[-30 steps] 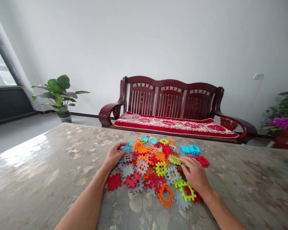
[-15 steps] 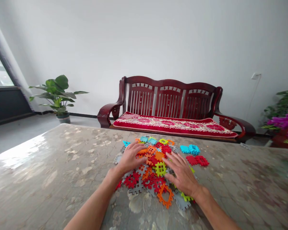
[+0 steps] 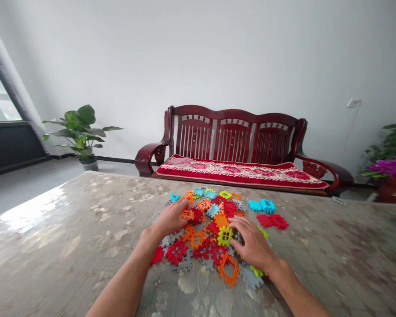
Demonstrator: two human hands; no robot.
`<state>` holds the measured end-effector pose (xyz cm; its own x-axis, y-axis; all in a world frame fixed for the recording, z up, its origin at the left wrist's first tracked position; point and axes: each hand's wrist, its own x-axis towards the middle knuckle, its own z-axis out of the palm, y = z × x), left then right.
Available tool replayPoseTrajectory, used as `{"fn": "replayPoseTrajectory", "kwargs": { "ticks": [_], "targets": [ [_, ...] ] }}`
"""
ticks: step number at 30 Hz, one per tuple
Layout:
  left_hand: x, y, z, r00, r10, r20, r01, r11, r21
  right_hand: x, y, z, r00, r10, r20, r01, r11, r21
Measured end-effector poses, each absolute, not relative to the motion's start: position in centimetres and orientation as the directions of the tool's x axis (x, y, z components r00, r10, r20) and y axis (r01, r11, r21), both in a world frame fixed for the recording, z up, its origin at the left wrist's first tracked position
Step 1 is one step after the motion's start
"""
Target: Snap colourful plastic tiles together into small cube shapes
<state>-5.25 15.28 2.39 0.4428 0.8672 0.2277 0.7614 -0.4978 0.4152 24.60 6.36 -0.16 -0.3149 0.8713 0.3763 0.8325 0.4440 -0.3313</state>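
Note:
A pile of toothed interlocking plastic tiles in red, orange, grey, blue and lime lies on the table. My left hand [image 3: 172,218] is at the pile's left side, its fingers curled over an orange window-shaped tile [image 3: 188,214], which shows between fingers and thumb. My right hand [image 3: 253,243] rests at the right side of the pile with bent fingers apart. Its fingertips are beside a lime window tile [image 3: 225,236] and a plain orange tile [image 3: 221,220]. Nearer me lies an orange tile with a diamond opening [image 3: 220,267]. Tiles under both palms are hidden.
Blue tiles [image 3: 267,206] and red tiles [image 3: 279,221] lie apart, right of the pile. A grey tile [image 3: 339,200] is farther right on the patterned table cover [image 3: 69,255]. Behind the table stands a wooden bench [image 3: 234,132]; potted plants [image 3: 86,127] flank the scene.
My left hand has drawn left and slightly toward me, its fingers curling in. Several tiles near it shifted left, baring a light blue tile in the middle. My right fingers have bent a little more.

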Motion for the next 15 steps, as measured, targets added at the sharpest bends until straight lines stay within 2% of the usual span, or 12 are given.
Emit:
{"fn": "replayPoseTrajectory", "kwargs": {
  "ticks": [5,8,12,15],
  "targets": [
    [-7.6,16.6,1.8,0.327,0.912,0.247,0.758,-0.409,0.508,24.9,6.5,-0.6,-0.297,0.848,0.439,0.8,0.472,-0.37],
    [-8.8,17.2,1.5,0.206,0.951,0.231,0.789,-0.301,0.535,25.0,6.5,-0.6,-0.294,0.837,0.462,0.782,0.489,-0.387],
    [-9.9,17.6,1.5,0.093,0.971,0.221,0.853,-0.192,0.485,24.8,6.5,-0.5,-0.302,0.823,0.481,0.77,0.508,-0.385],
    [-9.9,17.5,1.5,0.096,0.963,0.251,0.886,-0.197,0.419,24.5,6.5,-0.4,-0.268,0.827,0.494,0.786,0.484,-0.384]
  ]
}}
